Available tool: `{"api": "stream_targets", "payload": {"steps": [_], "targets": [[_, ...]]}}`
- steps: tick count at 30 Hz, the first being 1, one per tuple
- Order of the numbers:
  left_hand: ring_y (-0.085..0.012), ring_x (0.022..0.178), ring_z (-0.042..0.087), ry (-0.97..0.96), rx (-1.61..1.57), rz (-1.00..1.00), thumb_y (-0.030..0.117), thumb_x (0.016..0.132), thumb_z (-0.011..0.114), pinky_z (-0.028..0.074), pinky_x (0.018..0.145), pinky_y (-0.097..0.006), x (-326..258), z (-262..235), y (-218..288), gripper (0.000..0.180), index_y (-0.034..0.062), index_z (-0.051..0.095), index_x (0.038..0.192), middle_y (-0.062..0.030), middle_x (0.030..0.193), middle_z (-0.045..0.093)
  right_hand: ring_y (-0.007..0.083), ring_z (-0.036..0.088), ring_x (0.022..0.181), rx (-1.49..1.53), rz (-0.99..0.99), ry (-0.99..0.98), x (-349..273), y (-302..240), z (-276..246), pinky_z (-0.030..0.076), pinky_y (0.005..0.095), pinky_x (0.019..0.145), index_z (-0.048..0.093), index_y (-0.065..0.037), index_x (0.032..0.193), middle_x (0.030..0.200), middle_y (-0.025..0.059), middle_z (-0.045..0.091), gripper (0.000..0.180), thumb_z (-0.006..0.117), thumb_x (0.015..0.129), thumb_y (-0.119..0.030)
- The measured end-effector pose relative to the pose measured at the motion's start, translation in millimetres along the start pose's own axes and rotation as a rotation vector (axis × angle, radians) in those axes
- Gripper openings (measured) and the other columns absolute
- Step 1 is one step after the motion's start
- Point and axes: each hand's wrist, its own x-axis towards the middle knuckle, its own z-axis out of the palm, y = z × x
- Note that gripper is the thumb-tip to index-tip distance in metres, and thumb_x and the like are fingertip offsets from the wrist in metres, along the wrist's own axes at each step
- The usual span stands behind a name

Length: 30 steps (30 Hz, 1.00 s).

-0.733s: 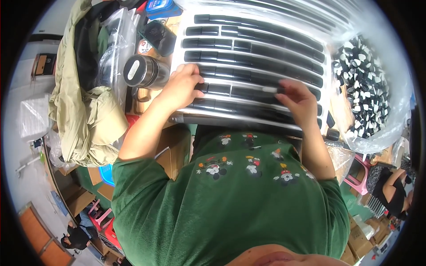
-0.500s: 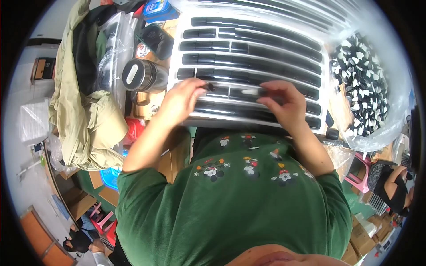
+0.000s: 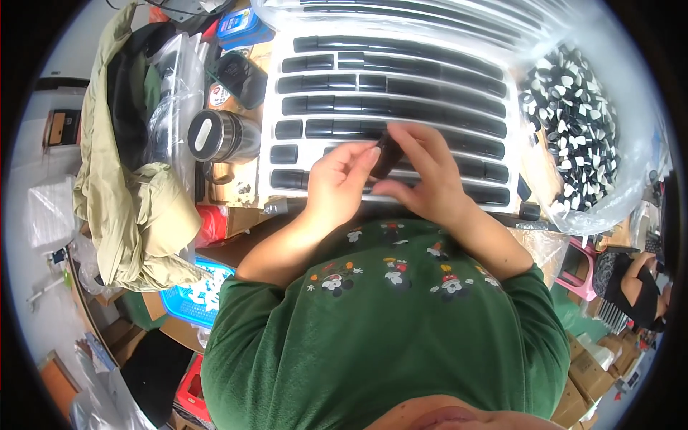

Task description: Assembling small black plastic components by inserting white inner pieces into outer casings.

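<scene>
In front of my chest, both hands meet over a white tray (image 3: 268, 161) with rows of glossy black cylindrical pieces (image 3: 401, 107). My left hand (image 3: 337, 183) pinches a short dark cylinder (image 3: 388, 155) between thumb and fingertips. The cylinder is held tilted, a little above the lower rows. My right hand (image 3: 430, 172) closes on it from the other side, its fingers at the upper end and its thumb near the lower end. Part of the cylinder is hidden by the fingers. A short black piece (image 3: 284, 154) lies in the tray left of my left hand.
A clear plastic bag of small black-and-white pieces (image 3: 573, 136) stands at the right. Left of the tray are a lidded tumbler (image 3: 222, 136), a dark phone-like object (image 3: 240, 77) and a blue box (image 3: 244, 27). A blue basket (image 3: 188, 304) sits lower left.
My hands were apart over the tray, each pinching a small piece, the right one's partly white. They have come together at the middle, both on a dark cylinder. The white part no longer shows.
</scene>
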Motion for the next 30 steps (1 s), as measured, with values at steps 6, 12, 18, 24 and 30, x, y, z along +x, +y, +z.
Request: {"api": "stream_targets", "payload": {"steps": [6,12,18,24,30], "targets": [[-0.008,0.073,0.059,0.036,-0.285,-0.134,0.015,0.093,0.057,0.052,0.067,-0.024,-2,17,-8,0.02,-0.0035,0.059,0.101,-0.0047,0.084,0.064,0.0305,0.056,0.103,-0.071,0.111,0.02,-3,3,7,0.049,0.0362,0.084,0.049,-0.003,0.125,0.116,0.0155,0.054,0.079,0.085,0.056,-0.015],[-0.0092,0.081,0.06,-0.03,-0.355,-0.136,0.008,0.091,0.058,0.052,0.071,-0.024,-7,13,-9,0.018,-0.0043,0.056,0.105,-0.0066,0.092,0.064,0.0273,0.06,0.098,-0.083,0.119,-0.072,-7,8,2,0.051,0.035,0.08,0.052,-0.006,0.121,0.111,0.012,0.059,0.073,0.084,0.056,-0.014],[-0.0226,0.084,0.063,0.169,0.956,0.594,0.004,0.078,0.069,0.051,0.077,-0.033,4,-55,3,0.019,0.0042,0.066,0.097,-0.0088,0.094,0.066,0.0359,0.032,0.131,-0.053,0.249,-0.104,-9,23,-26,0.031,0.0462,0.106,0.041,-0.011,0.136,0.143,0.0157,0.031,0.103,0.088,0.047,-0.034],[-0.0284,0.097,0.061,-0.031,1.262,0.631,0.0,0.072,0.07,0.05,0.084,-0.036,9,-100,-16,0.024,0.0046,0.065,0.095,-0.0094,0.103,0.065,0.0296,0.051,0.115,-0.508,0.334,0.079,-38,80,-88,0.042,0.0365,0.095,0.061,-0.009,0.115,0.125,0.0126,0.054,0.053,0.079,0.065,-0.008],[-0.0294,0.104,0.061,-0.037,0.993,0.375,0.003,0.08,0.066,0.046,0.091,-0.034,-5,-96,0,0.027,0.0025,0.063,0.107,-0.0161,0.113,0.062,0.0221,0.057,0.107,-0.588,0.489,0.317,-70,117,-155,0.047,0.0313,0.085,0.064,-0.007,0.109,0.117,0.0102,0.06,0.033,0.072,0.078,-0.013]]}}
